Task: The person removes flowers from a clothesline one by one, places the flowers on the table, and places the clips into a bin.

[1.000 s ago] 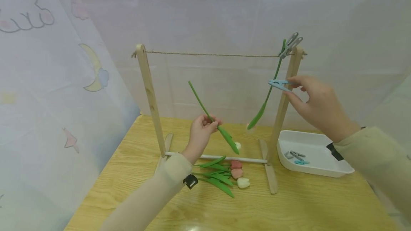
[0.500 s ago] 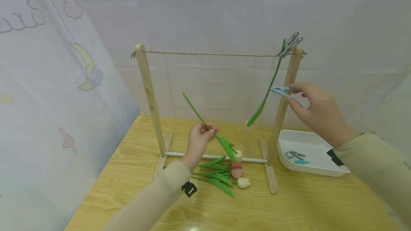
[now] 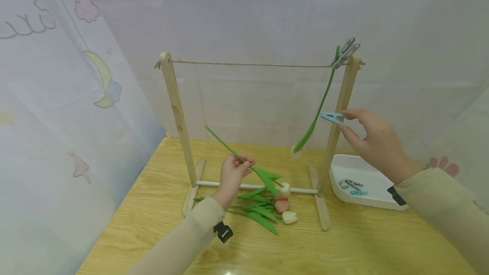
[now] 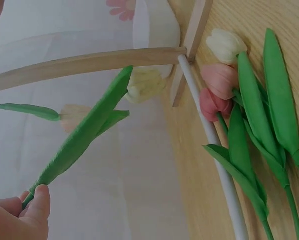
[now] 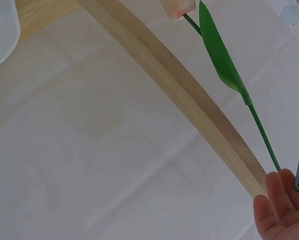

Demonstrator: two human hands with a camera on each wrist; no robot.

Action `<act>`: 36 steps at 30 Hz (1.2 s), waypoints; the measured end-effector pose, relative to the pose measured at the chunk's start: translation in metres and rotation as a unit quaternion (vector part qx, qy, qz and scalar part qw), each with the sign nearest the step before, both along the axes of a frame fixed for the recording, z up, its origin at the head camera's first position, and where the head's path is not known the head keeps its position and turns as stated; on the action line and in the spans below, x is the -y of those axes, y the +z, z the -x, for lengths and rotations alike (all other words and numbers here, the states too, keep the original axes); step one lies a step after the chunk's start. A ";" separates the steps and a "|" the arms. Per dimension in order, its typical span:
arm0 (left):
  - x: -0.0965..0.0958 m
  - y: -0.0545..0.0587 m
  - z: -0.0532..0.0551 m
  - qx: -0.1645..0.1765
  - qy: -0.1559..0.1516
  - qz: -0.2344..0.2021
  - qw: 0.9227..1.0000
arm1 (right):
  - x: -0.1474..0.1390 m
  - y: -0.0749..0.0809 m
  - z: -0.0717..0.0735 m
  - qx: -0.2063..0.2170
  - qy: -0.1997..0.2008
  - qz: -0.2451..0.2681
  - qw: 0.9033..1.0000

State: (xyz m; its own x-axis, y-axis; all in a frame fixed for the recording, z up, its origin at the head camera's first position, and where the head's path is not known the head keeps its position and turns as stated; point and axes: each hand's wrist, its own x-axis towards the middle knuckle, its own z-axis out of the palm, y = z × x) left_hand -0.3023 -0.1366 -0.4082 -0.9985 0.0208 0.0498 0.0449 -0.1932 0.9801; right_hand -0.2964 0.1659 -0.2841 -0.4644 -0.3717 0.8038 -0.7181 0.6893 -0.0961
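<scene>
My left hand (image 3: pixel 232 176) pinches the green stem of a white artificial tulip (image 4: pixel 84 142), its bare stem end pointing up and left and its bloom low over the rack's white bar. In my right hand (image 3: pixel 376 141), thumb and fingers pinch a light blue clothespin (image 3: pixel 331 117) near the right post. Beside that clothespin a pale pink tulip (image 3: pixel 306 136) hangs bloom down. A grey clothespin (image 3: pixel 345 54) clips its stem to the twine (image 3: pixel 244 64). Several pink and white tulips (image 3: pixel 263 213) lie on the table below my left hand.
The wooden rack has a left post (image 3: pixel 176 113), a right post (image 3: pixel 336 135) and a white bottom bar (image 3: pixel 302 190). At the right stands a white tray (image 3: pixel 366 202) with grey clothespins (image 3: pixel 353 184) and a blue one (image 3: pixel 359 192). A printed cloth hangs behind.
My left hand has moved down and slightly left, with the tulip tilting flatter and its bloom coming into view. My right hand has lowered with the blue clothespin.
</scene>
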 end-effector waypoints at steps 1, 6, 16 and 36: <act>0.001 -0.001 -0.001 0.002 0.000 -0.001 1.000 | -0.001 -0.001 0.000 0.000 0.002 -0.001 1.000; 0.003 -0.007 -0.002 0.004 0.002 -0.004 1.000 | -0.005 -0.006 0.000 0.004 0.014 0.002 1.000; 0.006 -0.014 -0.005 0.031 0.015 -0.014 0.999 | -0.010 -0.016 0.000 -0.012 0.024 0.010 1.000; 0.007 -0.039 -0.008 0.081 0.025 -0.040 0.996 | -0.018 -0.032 -0.002 0.008 0.034 0.006 0.999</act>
